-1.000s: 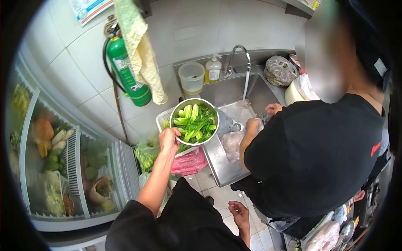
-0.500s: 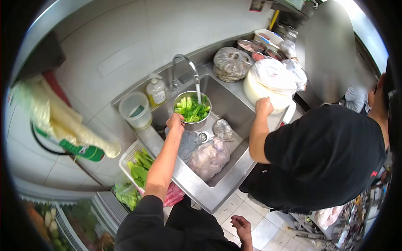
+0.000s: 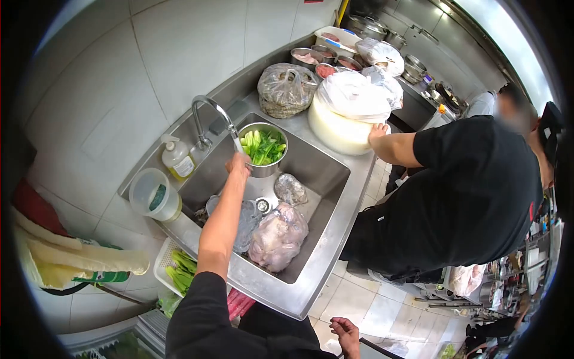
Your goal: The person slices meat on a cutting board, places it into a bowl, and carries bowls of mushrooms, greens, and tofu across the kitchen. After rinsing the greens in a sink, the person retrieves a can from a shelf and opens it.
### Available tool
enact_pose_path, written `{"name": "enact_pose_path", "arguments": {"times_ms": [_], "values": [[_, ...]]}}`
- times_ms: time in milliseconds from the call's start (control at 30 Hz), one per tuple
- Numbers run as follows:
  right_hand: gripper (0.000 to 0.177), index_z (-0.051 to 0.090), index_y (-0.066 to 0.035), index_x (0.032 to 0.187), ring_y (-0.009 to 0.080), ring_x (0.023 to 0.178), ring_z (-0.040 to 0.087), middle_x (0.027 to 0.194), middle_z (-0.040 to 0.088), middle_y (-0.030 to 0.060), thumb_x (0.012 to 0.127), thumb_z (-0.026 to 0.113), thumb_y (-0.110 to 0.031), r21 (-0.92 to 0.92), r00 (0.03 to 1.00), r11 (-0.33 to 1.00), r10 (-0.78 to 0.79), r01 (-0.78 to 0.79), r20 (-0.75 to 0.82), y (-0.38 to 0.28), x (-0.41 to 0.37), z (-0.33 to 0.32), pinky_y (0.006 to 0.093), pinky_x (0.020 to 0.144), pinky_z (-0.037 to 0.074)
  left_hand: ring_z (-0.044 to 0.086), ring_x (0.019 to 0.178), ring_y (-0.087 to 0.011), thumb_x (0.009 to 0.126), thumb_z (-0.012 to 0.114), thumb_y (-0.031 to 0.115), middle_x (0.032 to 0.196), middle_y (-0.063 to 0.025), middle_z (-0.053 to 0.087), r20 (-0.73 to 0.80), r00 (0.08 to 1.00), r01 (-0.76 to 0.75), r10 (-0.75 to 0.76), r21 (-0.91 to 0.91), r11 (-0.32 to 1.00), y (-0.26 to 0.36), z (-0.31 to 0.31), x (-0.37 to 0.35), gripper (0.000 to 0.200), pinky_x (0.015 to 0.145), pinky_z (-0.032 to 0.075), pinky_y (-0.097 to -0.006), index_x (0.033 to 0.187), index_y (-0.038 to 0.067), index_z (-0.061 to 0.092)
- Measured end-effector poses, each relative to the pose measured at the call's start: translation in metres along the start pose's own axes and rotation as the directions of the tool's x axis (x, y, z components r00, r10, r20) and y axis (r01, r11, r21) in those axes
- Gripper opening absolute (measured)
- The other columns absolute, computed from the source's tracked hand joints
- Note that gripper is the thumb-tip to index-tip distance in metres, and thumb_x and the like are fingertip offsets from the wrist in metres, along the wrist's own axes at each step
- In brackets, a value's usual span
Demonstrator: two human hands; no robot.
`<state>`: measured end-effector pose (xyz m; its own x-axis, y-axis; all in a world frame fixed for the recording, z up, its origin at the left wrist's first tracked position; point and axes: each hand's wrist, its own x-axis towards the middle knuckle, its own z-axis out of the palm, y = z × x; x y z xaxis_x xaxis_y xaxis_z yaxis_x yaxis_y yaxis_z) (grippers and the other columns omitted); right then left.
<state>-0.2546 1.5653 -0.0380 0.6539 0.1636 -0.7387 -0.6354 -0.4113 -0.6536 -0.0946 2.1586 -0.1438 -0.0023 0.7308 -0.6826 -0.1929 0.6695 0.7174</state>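
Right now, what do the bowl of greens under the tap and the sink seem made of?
The bowl, gripped at its rim by the left hand, looks like stainless steel: a grey, shiny wall with bright glints. The sink seems the same metal but duller, maybe brushed, with only soft reflections.

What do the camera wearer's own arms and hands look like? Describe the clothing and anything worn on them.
The left arm has a black sleeve that ends near the elbow, leaving the forearm bare. The left hand and right hand are bare, with no gloves and no watch or ring visible.
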Motion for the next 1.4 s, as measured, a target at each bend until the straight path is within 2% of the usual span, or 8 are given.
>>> {"name": "enact_pose_path", "arguments": {"times_ms": [433, 833, 900, 1000, 1100, 1133, 1200, 1400], "values": [[0.022, 0.064, -0.003, 0.109, 0.0097, 0.088, 0.058, 0.096, 0.065, 0.0013, 0.088, 0.064, -0.005, 0.041, 0.732, 0.847, -0.48, 0.529, 0.484, -0.221, 0.141, 0.173, 0.0266, 0.081, 0.048, 0.037, 0.036, -0.0167, 0.058, 0.054, -0.004, 0.054, -0.0076, 0.046, 0.131, 0.991, 0.004, -0.009, 0.035, 0.999, 0.006, -0.051, -0.016, 0.008, 0.035, 0.028, -0.0299, 0.058, 0.004, 0.053], [0.009, 0.065, -0.007, 0.086, 0.0187, 0.074, 0.061, 0.081, 0.063, 0.0057, 0.09, 0.056, -0.009, 0.137, 0.654, 0.989, -0.065, -0.059, 0.754, -0.325, 0.281, 0.442, 0.0335, 0.07, 0.051, 0.039, 0.036, -0.0187, 0.056, 0.054, -0.006, 0.056, -0.0092, 0.048, -0.019, 1.0, 0.024, -0.023, 0.076, 0.997, 0.002, -0.103, -0.03, 0.009, 0.035, 0.03, -0.0306, 0.057, 0.002, 0.052], [0.012, 0.065, -0.007, 0.078, 0.02, 0.067, 0.061, 0.074, 0.063, 0.0078, 0.086, 0.058, -0.012, 0.143, 0.676, 0.988, -0.141, 0.053, 0.723, -0.318, 0.299, 0.462, 0.0341, 0.064, 0.052, 0.04, 0.036, -0.0191, 0.056, 0.054, -0.006, 0.056, -0.0095, 0.049, -0.016, 0.999, 0.033, -0.032, 0.067, 0.997, 0.002, -0.107, -0.035, 0.008, 0.035, 0.031, -0.0306, 0.058, 0.001, 0.052], [0.01, 0.062, -0.009, 0.087, 0.0175, 0.057, 0.054, 0.066, 0.054, 0.005, 0.087, 0.053, -0.007, 0.127, 0.371, 0.673, -0.544, 0.729, 0.752, -0.278, 0.43, 0.513, 0.0324, 0.052, 0.046, 0.041, 0.036, -0.0197, 0.056, 0.055, -0.006, 0.055, -0.0099, 0.05, 0.002, 0.999, 0.041, -0.041, 0.031, 0.999, 0.0, -0.11, -0.026, 0.009, 0.034, 0.032, -0.0309, 0.061, 0.001, 0.053], [0.012, 0.062, -0.007, 0.089, 0.0158, 0.054, 0.053, 0.062, 0.054, 0.0049, 0.087, 0.051, -0.007, -0.468, 0.603, 0.379, -0.491, 0.798, 0.629, -0.335, 0.316, 0.461, 0.0321, 0.047, 0.041, 0.041, 0.036, -0.02, 0.055, 0.056, -0.006, 0.055, -0.0102, 0.05, 0.017, 0.999, 0.033, -0.033, 0.014, 0.999, 0.003, -0.113, -0.021, 0.011, 0.034, 0.032, -0.0311, 0.065, 0.0, 0.054], [0.012, 0.062, -0.007, 0.089, 0.0158, 0.054, 0.053, 0.062, 0.054, 0.0049, 0.087, 0.051, -0.007, -0.472, 0.604, 0.377, -0.49, 0.797, 0.629, -0.34, 0.305, 0.449, 0.0321, 0.047, 0.041, 0.041, 0.036, -0.0201, 0.055, 0.056, -0.006, 0.056, -0.0105, 0.05, 0.018, 1.0, 0.025, -0.025, 0.009, 1.0, 0.005, -0.111, -0.021, 0.013, 0.034, 0.032, -0.031, 0.066, 0.0, 0.054], [0.022, 0.069, -0.005, 0.093, 0.0377, 0.077, 0.064, 0.091, 0.068, 0.0184, 0.081, 0.06, -0.021, -0.137, 0.814, 0.895, -0.312, 0.425, 0.49, -0.337, 0.3, 0.424, 0.0431, 0.072, 0.051, 0.041, 0.036, -0.0202, 0.055, 0.056, -0.006, 0.056, -0.0105, 0.05, 0.009, 1.0, 0.002, -0.002, 0.023, 1.0, 0.008, -0.109, -0.02, 0.013, 0.034, 0.032, -0.0309, 0.066, 0.0, 0.054], [0.023, 0.065, -0.005, 0.091, 0.0284, 0.076, 0.062, 0.079, 0.064, 0.0131, 0.079, 0.065, -0.025, -0.45, 0.826, 0.708, -0.545, 0.544, 0.142, -0.298, 0.292, 0.36, 0.0366, 0.069, 0.05, 0.042, 0.036, -0.0205, 0.053, 0.056, -0.006, 0.057, -0.011, 0.051, 0.002, 0.999, -0.051, 0.051, 0.087, 0.995, 0.016, -0.101, -0.018, 0.012, 0.034, 0.033, -0.0309, 0.064, -0.001, 0.055]]}}
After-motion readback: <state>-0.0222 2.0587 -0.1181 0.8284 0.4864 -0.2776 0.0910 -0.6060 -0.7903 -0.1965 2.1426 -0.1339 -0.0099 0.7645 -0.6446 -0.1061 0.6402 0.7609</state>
